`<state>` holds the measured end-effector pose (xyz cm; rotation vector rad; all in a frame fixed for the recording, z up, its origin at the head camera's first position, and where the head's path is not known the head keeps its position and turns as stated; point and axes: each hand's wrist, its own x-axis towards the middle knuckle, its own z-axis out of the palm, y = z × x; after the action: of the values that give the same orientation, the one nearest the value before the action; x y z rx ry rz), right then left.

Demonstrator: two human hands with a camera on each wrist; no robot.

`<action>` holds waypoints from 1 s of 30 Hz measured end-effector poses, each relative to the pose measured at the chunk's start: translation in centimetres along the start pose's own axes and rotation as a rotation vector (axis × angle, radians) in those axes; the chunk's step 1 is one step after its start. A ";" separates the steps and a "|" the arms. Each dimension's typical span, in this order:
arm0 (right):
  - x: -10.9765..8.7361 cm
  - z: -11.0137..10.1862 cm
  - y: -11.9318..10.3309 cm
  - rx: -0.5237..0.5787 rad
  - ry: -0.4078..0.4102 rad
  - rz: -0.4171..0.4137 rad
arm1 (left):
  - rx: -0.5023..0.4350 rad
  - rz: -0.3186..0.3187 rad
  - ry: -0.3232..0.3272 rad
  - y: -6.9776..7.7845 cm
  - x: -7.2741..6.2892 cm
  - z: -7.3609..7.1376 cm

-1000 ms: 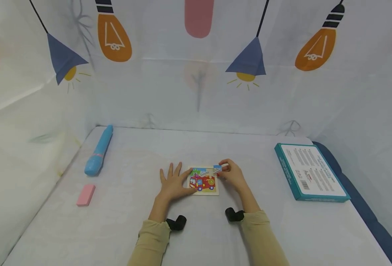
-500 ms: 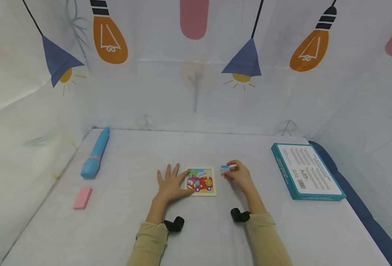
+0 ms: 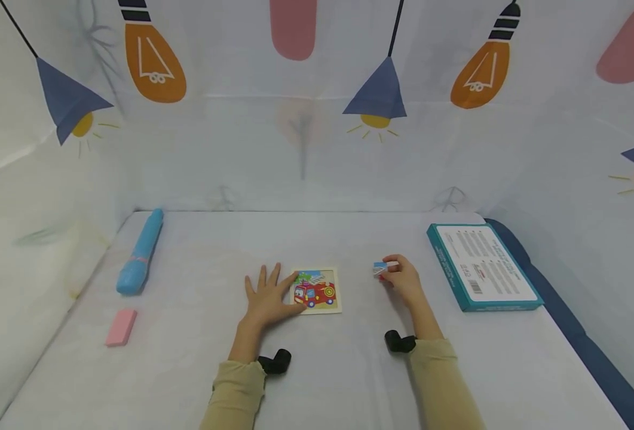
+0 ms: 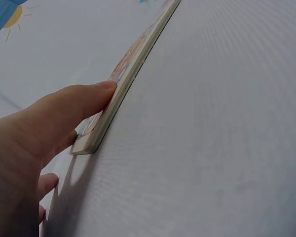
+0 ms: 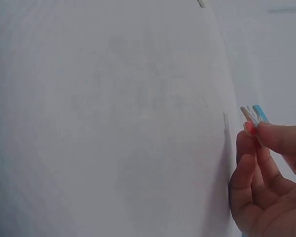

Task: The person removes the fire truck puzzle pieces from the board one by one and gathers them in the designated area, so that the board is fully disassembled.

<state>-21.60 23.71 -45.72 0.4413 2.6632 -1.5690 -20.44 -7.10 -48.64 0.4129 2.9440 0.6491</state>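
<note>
On the table [image 3: 343, 373], with its white cover, lies a small square puzzle board [image 3: 339, 289], which serves here as the landmark; it is flat and face up, a red fire truck pictured within its pale frame and a plain tan area at its upper right. Along the board's left side is the left hand [image 3: 267, 303], its fingers spread apart and straight, with the forefinger at the far left corner and the thumb [image 4: 84, 101] on the near edge; the other fingers fan out away from the board.

Right of the board and apart from it, the right hand [image 3: 407, 280] pinches a small puzzle piece [image 3: 379, 269] between thumb and fingers. The piece shows blue and white in the head view, with a touch of red by the fingertips, and it stands tilted in the right wrist view.

Farther right of the board, a teal-edged box [image 3: 486, 266] lies with its white printed face up. Left of the board and farther from the person is a blue microphone-shaped object [image 3: 141, 254]; also left, but nearer the person, is a pink block [image 3: 121, 327]. Beyond the board hangs a white curtain [image 3: 247, 143] printed with lamps and bulbs.
</note>
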 end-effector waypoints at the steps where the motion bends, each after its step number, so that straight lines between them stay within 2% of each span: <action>1: 0.0 -0.3 0.2 -0.002 0.008 0.007 | -0.002 0.000 -0.001 0.0 0.0 0.0; 11: 0.3 -2.5 2.1 -0.029 0.132 0.083 | -0.026 0.000 0.010 0.1 0.0 -0.2; 20: 0.4 -4.1 3.2 -0.047 0.186 0.101 | -0.029 0.003 0.011 0.0 0.0 -0.1; 30: 0.4 -5.0 3.9 -0.208 0.260 0.079 | -0.029 -0.001 0.008 0.2 -0.1 -0.2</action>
<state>-20.39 29.91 -46.63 0.7771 2.9152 -1.2738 -20.31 -7.06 -48.40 0.4074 2.9379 0.6941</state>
